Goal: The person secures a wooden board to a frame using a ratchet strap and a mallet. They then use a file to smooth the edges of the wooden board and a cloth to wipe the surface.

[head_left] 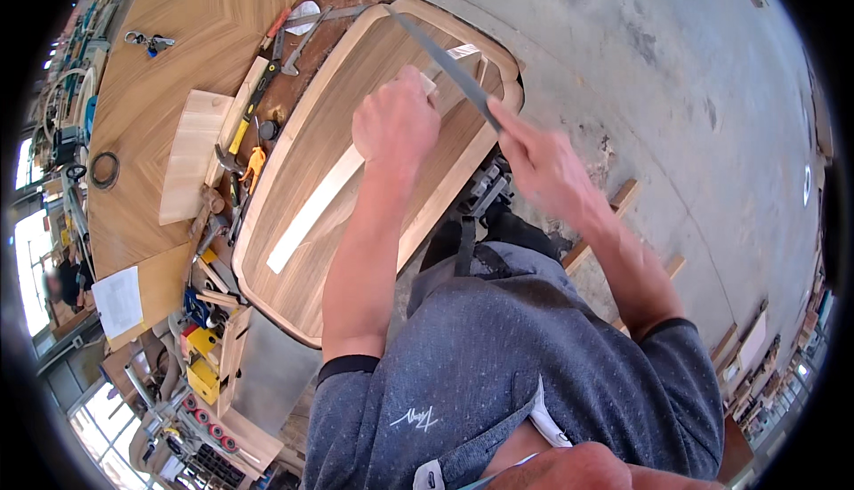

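A long, flat grey metal file slants over the panel, its handle end inside my right hand, which is closed round it. My left hand is clenched around a pale wooden strip. The strip's lower part shows below my left wrist, and a pale bit pokes out by the knuckles; the fist hides the stretch between. Under both hands lies a wooden panel with a raised, rounded light-wood rim. The file's far end crosses above the panel's upper rim; whether it touches wood I cannot tell.
Left of the panel, a hammer, orange-handled tool and caliper lie beside a wood-veneered board. A paper sheet and yellow tool are nearer me. Wooden battens lie on the floor at right.
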